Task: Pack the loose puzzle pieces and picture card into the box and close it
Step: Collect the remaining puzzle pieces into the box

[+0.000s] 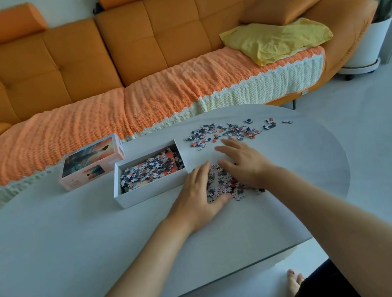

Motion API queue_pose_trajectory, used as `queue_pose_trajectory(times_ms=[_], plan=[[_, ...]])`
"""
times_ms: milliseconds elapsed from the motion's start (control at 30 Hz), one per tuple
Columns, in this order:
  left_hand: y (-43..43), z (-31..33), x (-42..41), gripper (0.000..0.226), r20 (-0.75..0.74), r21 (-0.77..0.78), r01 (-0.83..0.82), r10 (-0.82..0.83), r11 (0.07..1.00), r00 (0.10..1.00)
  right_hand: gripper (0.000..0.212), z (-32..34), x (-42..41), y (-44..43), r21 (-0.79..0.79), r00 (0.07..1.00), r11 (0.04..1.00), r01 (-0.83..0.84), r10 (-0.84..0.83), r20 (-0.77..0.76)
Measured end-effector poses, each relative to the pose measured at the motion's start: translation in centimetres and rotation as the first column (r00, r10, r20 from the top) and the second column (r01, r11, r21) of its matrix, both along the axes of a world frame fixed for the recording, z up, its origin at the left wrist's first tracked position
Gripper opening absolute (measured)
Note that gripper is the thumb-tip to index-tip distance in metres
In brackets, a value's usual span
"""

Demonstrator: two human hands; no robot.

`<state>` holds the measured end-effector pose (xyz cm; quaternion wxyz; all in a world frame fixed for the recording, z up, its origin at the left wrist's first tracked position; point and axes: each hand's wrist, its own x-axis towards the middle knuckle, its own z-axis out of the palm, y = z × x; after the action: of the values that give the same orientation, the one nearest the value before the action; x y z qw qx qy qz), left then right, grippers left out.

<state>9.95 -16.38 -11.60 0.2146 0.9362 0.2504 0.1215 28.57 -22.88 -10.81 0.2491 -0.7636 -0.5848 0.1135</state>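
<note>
Puzzle pieces [222,182] lie in a loose heap on the white table [65,240], just right of the open box [151,194]. The left hand [196,193] rests flat against the heap's left edge, fingers straight and together, thumb touching the nearest pieces. The right hand [244,162] lies over the heap's far right side, fingers spread and nearly straight, pinching nothing. A second scatter of pieces [227,133] lies farther off, apart from both hands. The box holds many pieces over an orange sheet [170,156], possibly the picture card, though it is mostly covered. The lid [92,162] sits just left of the box. Beyond stands an orange sofa [126,45] with a yellow cloth [275,40].
</note>
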Motion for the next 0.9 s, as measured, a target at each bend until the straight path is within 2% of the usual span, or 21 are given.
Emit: queue_pose_trajectory(times_ms=[67,133,200,267,367,433,533,633,767,900], plan=[[-0.1,0.1,0.2,0.095,-0.045,0.023,0.014,-0.013,1.0,0.999,0.063,0.1,1.2,0.6,-0.101,0.998,0.995,0.007,0.0,0.064],[-0.2,0.1,0.3,0.099,-0.105,0.061,0.026,-0.02,0.998,0.994,0.055,0.5,1.7,0.9,-0.144,0.999,0.989,-0.038,0.042,0.031],[-0.1,0.1,0.3,0.102,-0.163,0.096,0.05,-0.033,0.994,0.986,0.042,0.6,1.6,0.8,-0.111,0.997,0.992,-0.06,0.055,-0.048],[0.1,-0.1,0.4,0.107,-0.206,0.116,0.07,-0.045,0.991,0.977,0.035,0.8,1.0,0.2,-0.038,0.984,0.999,-0.012,0.005,-0.177],[0.2,-0.2,0.5,0.11,-0.205,0.1,0.067,-0.045,0.993,0.978,0.03,1.1,-0.1,-1.3,0.047,0.938,0.999,-0.005,0.021,-0.345],[0.0,-0.1,0.3,0.106,-0.138,0.083,0.063,-0.051,0.995,0.989,0.035,1.2,-1.2,-2.3,0.029,0.951,0.999,-0.043,0.05,-0.304],[-0.2,-0.1,-0.5,0.091,0.023,0.08,0.081,-0.084,0.993,0.996,0.044,0.7,-3.1,-2.9,-0.009,0.988,0.993,-0.114,0.113,-0.103],[-0.2,-0.2,-2.2,0.076,0.109,-0.007,0.076,-0.075,0.997,0.991,0.042,0.4,-5.9,-2.9,0.04,0.992,0.992,-0.121,0.123,-0.035],[0.5,0.0,-5.7,0.069,0.109,-0.067,0.053,-0.045,0.996,0.993,0.04,-0.3,-9.8,-2.4,0.061,0.993,0.992,-0.11,0.108,0.036],[1.3,-0.2,-9.6,0.07,0.077,-0.051,0.015,-0.011,0.999,0.997,0.039,-0.8,-12.3,-1.5,0.048,0.994,0.993,-0.103,0.102,0.028]])
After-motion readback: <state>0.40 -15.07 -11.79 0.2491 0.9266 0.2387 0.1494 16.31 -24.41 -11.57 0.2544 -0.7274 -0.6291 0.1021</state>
